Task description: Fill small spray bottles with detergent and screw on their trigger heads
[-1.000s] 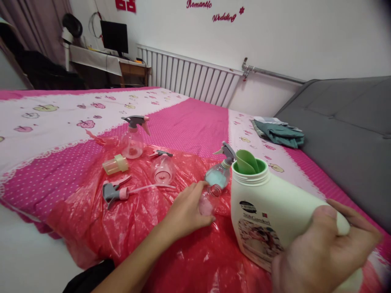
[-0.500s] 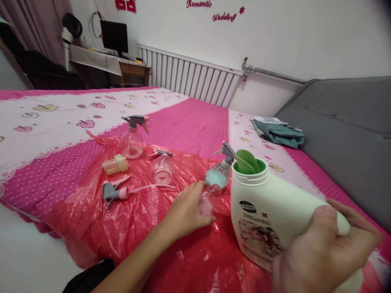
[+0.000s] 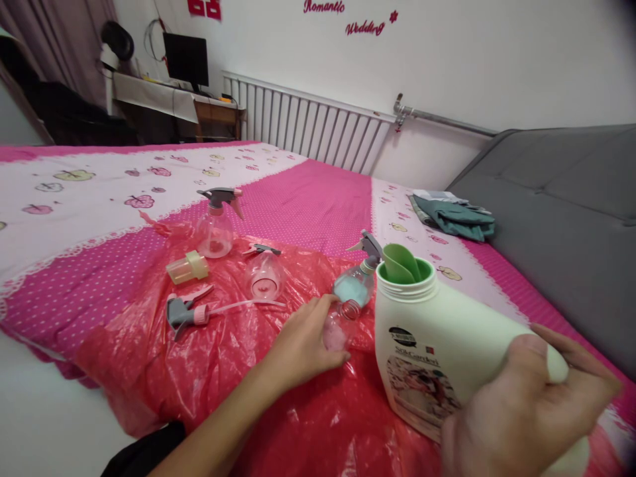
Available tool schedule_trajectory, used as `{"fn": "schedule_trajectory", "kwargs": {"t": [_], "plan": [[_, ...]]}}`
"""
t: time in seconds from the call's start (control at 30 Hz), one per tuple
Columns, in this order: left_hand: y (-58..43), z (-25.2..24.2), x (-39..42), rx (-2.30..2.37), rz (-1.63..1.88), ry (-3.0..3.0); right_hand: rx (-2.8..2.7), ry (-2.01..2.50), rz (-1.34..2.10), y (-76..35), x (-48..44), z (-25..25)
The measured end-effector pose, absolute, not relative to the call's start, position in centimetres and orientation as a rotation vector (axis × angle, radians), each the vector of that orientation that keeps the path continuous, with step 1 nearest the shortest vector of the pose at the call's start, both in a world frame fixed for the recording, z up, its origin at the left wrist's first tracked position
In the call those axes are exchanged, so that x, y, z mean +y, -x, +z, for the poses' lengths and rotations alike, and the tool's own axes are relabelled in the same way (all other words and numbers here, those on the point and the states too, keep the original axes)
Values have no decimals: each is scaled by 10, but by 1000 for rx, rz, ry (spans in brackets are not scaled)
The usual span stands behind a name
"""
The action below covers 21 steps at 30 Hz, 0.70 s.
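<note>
My left hand [image 3: 311, 344] is closed round a small clear bottle [image 3: 338, 329], which has no cap on it and tilts to the right on the red plastic sheet [image 3: 223, 391]. In my right hand [image 3: 531, 404] is the handle of a large pale green detergent jug [image 3: 422, 331], tilted a little, its green spout [image 3: 400, 264] uncovered and close to the small bottle. Behind the small bottle leans a spray bottle [image 3: 355, 283] with light blue liquid. A grey and pink spray head [image 3: 186, 315] with its tube lies left of my left hand.
A pink spray bottle [image 3: 216, 228] stands at the sheet's far left, and another one [image 3: 265, 275] lies with its base facing me. A yellowish cap [image 3: 187, 267] lies nearby. Folded clothes [image 3: 454, 215] rest on the bed by the grey headboard [image 3: 561, 185].
Almost nothing differs. The jug in my right hand has shifted very slightly to the left; my left hand and the small bottle stay in place.
</note>
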<state>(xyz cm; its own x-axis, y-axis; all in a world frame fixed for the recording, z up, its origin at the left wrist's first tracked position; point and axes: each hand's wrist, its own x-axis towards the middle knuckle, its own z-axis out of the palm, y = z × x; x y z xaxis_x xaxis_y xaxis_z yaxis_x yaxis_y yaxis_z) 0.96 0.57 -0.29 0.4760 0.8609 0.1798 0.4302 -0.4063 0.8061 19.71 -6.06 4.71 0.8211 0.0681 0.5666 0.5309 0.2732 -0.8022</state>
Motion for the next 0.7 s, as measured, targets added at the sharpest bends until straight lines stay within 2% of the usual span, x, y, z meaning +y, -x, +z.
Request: {"fn": "schedule_trajectory", "kwargs": {"t": [0.7], "plan": [[-11, -4, 6, 1071, 798, -2021, -562, 1290, -325, -198, -62, 47]]}}
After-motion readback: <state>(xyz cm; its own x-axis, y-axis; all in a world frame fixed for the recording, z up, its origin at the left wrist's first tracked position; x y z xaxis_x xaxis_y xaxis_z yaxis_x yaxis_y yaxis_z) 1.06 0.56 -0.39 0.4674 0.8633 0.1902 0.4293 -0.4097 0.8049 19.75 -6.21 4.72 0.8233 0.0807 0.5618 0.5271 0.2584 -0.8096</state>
